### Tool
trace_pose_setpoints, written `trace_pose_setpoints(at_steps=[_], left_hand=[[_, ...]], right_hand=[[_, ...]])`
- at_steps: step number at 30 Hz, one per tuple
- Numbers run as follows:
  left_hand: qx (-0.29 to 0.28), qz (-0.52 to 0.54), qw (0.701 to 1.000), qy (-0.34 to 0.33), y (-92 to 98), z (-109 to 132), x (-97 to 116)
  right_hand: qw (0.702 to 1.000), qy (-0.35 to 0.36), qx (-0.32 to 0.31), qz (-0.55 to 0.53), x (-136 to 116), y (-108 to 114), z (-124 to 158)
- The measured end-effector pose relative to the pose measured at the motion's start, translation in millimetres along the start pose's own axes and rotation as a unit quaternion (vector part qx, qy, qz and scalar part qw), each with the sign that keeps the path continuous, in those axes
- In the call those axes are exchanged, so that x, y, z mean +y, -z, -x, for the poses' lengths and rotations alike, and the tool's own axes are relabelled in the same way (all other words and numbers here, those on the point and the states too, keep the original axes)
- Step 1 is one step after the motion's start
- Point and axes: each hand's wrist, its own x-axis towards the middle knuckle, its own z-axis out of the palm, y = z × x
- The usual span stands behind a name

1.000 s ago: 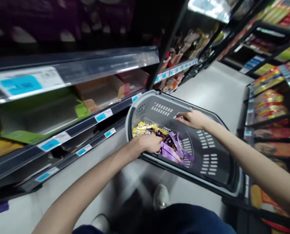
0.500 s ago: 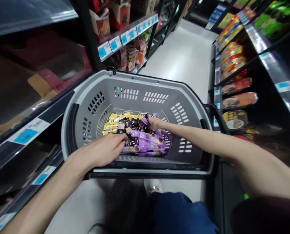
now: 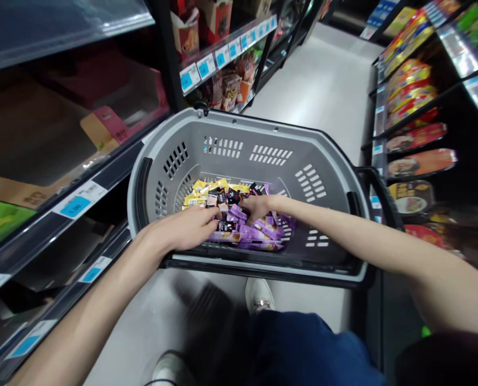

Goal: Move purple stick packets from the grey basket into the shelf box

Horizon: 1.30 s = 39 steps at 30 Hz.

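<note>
While the purple snack packets [image 3: 260, 233] lie bunched at the near side of the pile, black packets [image 3: 227, 225] sit mixed among them and yellow packets [image 3: 206, 190] gather toward the far left, all on the floor of a grey plastic shopping basket [image 3: 303, 147]. The right hand [image 3: 257, 208] reaches down into the purple and black ones, its fingers bent; whether it grips any cannot be told. The left hand [image 3: 188, 228] lies over the near left rim, fingertips curled down against the packets, its grip likewise unclear. Slotted vents pierce the basket's walls, and a black handle [image 3: 379, 195] juts out at its right end. Just left, a shelf bears a pink display box [image 3: 120, 124], a tan carton [image 3: 17, 188] and a green box [image 3: 5, 220]. On the right-hand shelving stand red-and-yellow bags [image 3: 411, 88] and an oval orange pack [image 3: 421, 162].
</note>
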Motion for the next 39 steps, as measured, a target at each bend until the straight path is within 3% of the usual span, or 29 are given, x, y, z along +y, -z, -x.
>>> trace_pose_setpoints(at_steps=[4,10,16,18,20,24,27,29,33,36,39], left_hand=[[-0.020,-0.008,1.000,0.000,1.8,-1,2],[-0.040,-0.023,0.999,0.002,3.4,-1,3],[0.004,-0.045,0.999,-0.002,5.5,-1,5],[0.050,-0.051,0.997,-0.008,5.5,-1,3],[0.092,-0.048,0.994,-0.021,5.4,-2,1],[0.130,-0.013,0.990,-0.055,7.5,-1,1],[0.151,0.007,0.987,-0.057,10.6,0,3],[0.184,0.012,0.982,-0.043,12.4,0,3],[0.242,0.005,0.970,-0.008,15.8,0,5],[0.251,-0.002,0.968,0.005,18.0,1,7],[0.250,-0.003,0.968,0.003,18.7,1,9]], right_hand=[[0.998,0.006,0.026,0.063,-13,-14,-5],[0.997,0.011,0.022,0.072,-11,10,3],[0.981,0.062,0.180,-0.028,-2,50,26],[0.958,0.102,0.234,-0.129,-2,61,38],[0.915,0.157,0.261,-0.265,-4,67,49],[0.787,0.230,0.277,-0.501,-15,65,57],[0.693,0.253,0.297,-0.606,-27,61,55],[0.650,0.250,0.318,-0.643,-34,60,54],[0.621,0.201,0.363,-0.666,-43,64,59],[0.623,0.180,0.365,-0.668,-46,64,61],[0.645,0.187,0.348,-0.655,-48,60,59]])
